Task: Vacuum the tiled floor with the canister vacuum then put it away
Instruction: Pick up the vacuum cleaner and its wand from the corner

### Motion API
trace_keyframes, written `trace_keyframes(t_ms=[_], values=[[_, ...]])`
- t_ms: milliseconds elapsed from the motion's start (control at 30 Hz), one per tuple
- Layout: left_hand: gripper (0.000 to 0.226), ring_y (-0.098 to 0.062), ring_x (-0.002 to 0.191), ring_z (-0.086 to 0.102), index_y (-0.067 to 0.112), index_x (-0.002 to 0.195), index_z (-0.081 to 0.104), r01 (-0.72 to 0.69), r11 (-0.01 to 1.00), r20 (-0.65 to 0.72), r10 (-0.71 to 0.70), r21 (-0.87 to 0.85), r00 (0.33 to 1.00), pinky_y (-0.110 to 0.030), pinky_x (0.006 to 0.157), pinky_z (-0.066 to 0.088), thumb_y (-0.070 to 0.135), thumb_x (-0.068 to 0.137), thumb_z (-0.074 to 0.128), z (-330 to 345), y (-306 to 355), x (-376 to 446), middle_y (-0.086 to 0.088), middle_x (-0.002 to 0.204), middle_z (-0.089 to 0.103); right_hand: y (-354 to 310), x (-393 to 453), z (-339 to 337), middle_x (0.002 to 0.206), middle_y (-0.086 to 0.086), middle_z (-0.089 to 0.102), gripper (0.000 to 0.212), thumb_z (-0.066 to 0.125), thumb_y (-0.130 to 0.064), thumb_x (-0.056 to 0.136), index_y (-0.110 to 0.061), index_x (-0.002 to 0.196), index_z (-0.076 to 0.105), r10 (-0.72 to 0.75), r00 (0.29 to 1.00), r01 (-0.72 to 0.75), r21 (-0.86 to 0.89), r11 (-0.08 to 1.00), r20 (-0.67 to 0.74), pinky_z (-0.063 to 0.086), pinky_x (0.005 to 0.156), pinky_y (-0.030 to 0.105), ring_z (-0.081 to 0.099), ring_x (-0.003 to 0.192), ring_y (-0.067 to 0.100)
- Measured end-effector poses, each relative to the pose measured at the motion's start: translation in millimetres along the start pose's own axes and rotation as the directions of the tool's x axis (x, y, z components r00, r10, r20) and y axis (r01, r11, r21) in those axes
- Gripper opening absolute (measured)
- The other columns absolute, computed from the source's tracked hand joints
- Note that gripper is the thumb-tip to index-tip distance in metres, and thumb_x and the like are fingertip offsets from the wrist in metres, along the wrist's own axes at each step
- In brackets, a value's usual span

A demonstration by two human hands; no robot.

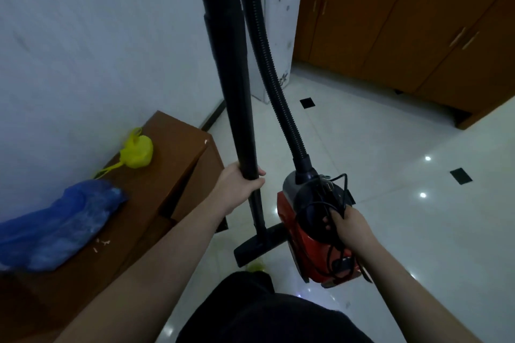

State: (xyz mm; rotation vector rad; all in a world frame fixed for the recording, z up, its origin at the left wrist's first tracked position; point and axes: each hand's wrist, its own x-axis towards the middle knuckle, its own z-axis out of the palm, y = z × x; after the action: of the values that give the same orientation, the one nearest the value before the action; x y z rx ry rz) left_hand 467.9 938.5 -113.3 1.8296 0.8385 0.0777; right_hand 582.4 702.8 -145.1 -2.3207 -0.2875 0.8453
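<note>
Canister vacuum (312, 242) under right grip (352, 228), clenched on its handle and cord; left grip (239, 185) wrapped round wand (237, 108)

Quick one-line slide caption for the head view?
Left hand grips the black wand; right hand carries the red canister vacuum with bundled cord above the tiled floor.

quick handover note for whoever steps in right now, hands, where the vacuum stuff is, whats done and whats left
Left hand: closed round the black wand, held upright.
Right hand: grips the handle of the red canister, with the bundled power cord under the fingers; canister appears lifted.
Floor head hangs low beside the brown cabinet; hose runs up from the canister.
Done: cord gathered, so vacuuming looks finished.
Left: carry it to storage and set it down.
</note>
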Motion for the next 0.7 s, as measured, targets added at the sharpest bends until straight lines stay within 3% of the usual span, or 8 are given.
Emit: trace_keyframes(t_ms=[233, 300, 433, 567, 700], values=[[0.009, -0.009, 0.092, 0.063, 0.026, 0.090, 0.071, 0.029, 0.999, -0.005, -0.029, -0.017, 1.000, -0.036, 0.088, 0.053, 0.023, 0.082, 0.072, -38, 35, 111, 0.009, 0.097, 0.066, -64, 89, -9, 0.071, -0.004, 0.066, 0.025, 0.045, -0.019, 0.101, -0.012, 0.083, 0.061, -0.009, 1.000, 0.010, 0.055, 0.998, -0.017, 0.041, 0.055, 0.020, 0.062, 0.063, 0.009], [0.009, -0.012, 0.092, 0.064, 0.027, 0.088, 0.071, 0.049, 0.998, -0.029, -0.051, -0.046, 0.998, -0.043, 0.088, 0.055, 0.023, 0.081, 0.073, -42, 40, 137, 0.008, 0.097, 0.066, -79, 116, -13, 0.072, -0.003, 0.068, 0.025, 0.045, -0.020, 0.101, -0.015, 0.080, 0.060, 0.000, 1.000, 0.000, 0.076, 0.997, -0.009, 0.048, 0.060, 0.024, 0.065, 0.065, 0.014], [0.010, -0.009, 0.100, 0.061, 0.029, 0.089, 0.070, 0.063, 0.998, -0.049, -0.063, -0.011, 0.997, -0.036, 0.093, 0.050, 0.022, 0.082, 0.072, -42, 46, 188, 0.010, 0.103, 0.065, -108, 174, -25, 0.076, -0.002, 0.070, 0.025, 0.046, -0.021, 0.100, -0.022, 0.078, 0.058, -0.004, 0.999, 0.001, 0.099, 0.995, 0.034, 0.052, 0.073, 0.033, 0.068, 0.071, 0.020], [0.011, -0.008, 0.102, 0.060, 0.034, 0.088, 0.071, 0.110, 0.994, -0.072, -0.111, -0.020, 0.991, -0.039, 0.095, 0.049, 0.027, 0.080, 0.072, -41, 54, 247, 0.012, 0.104, 0.066, -134, 241, -37, 0.075, -0.004, 0.068, 0.020, 0.043, -0.018, 0.101, -0.018, 0.089, 0.059, -0.039, 0.993, 0.028, 0.102, 0.994, 0.112, 0.046, 0.058, 0.024, 0.065, 0.065, 0.012], [0.013, -0.008, 0.105, 0.059, 0.031, 0.089, 0.071, 0.169, 0.985, -0.103, -0.171, -0.028, 0.980, -0.034, 0.096, 0.045, 0.019, 0.082, 0.071, -43, 79, 300, 0.012, 0.104, 0.066, -161, 299, -60, 0.075, -0.002, 0.066, 0.018, 0.041, -0.017, 0.103, -0.013, 0.098, 0.059, -0.045, 0.979, 0.021, 0.120, 0.993, 0.200, 0.043, 0.049, 0.014, 0.062, 0.062, 0.009]])
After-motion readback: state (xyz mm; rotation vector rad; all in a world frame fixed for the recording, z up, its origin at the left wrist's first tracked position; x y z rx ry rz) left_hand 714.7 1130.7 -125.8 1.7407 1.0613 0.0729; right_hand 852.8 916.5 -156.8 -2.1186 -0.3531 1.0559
